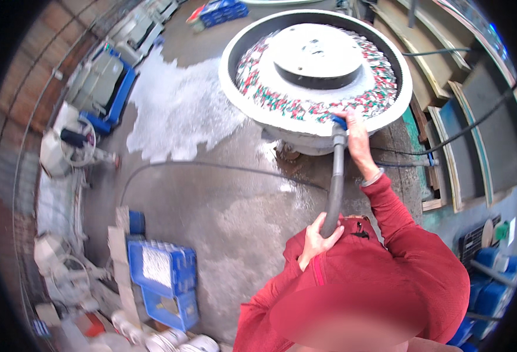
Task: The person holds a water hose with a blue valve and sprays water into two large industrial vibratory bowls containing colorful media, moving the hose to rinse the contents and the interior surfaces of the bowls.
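My left hand [317, 239] is closed round the lower part of a thick grey hose [336, 182], close to my body. Up at the hose's far end, my right hand [358, 138] grips the fitting by a blue piece [339, 122], right at the near rim of a large round tub [404, 88]. Small red, green and white pieces [296, 110] fill the tub's ring with white foam among them. A round white lid-like disc [317, 50] stands over its middle. Whether anything flows from the hose cannot be made out.
White foam [179, 102] covers wet floor left of the tub. A thin dark hose [211, 165] crosses the floor. Blue crates [182, 273] stand at lower left, beige machines [59, 146] along the left wall. Wooden-framed panels [469, 141] and blue containers [490, 281] are at right.
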`<state>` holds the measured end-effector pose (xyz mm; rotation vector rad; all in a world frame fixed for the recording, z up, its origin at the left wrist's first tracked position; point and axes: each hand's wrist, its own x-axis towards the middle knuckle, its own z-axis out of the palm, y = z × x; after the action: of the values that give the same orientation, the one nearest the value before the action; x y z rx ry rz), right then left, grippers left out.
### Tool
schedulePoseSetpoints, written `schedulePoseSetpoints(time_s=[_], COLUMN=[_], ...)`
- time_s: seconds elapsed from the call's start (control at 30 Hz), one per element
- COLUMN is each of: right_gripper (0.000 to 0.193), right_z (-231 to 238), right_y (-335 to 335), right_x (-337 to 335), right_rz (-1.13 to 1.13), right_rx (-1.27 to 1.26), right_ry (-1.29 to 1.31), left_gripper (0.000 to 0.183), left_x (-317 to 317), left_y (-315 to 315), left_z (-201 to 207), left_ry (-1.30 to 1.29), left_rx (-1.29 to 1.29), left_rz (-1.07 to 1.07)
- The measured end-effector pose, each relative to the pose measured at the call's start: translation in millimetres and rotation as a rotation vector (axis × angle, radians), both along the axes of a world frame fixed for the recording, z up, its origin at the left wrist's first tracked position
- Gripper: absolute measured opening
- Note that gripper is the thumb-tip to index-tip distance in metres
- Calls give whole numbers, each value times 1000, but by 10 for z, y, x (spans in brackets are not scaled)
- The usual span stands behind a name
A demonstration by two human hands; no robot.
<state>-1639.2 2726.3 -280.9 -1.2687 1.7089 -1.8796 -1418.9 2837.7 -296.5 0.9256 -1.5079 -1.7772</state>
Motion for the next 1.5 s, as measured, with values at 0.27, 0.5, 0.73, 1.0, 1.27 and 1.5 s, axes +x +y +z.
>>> schedulePoseSetpoints(time_s=[0.27,0.5,0.73,1.0,1.27,1.5], right_gripper=[46,46,42,38,38,35], right_z=[-192,-139,-56,-51,22,-30], right_y=[-69,149,86,71,-64,-143], right_x=[-542,-1355,-1628,-1809,-1755,-1684], right_rz=[-74,-148,-144,-224,-225,-226], right_rx=[73,-39,-52,4,8,-21], right_ry=[162,89,153,240,251,262], left_gripper=[16,17,19,19,18,18], left_x=[-547,-1311,-1770,-1849,-1790,-1791], left_y=[65,207,351,188,-6,18], left_z=[-96,-126,-132,-192,-134,-158], left_ry=[-66,-44,13,36,32,28], left_rx=[71,63,114,78,151,130], left_rz=[43,-14,-23,-62,-88,-30])
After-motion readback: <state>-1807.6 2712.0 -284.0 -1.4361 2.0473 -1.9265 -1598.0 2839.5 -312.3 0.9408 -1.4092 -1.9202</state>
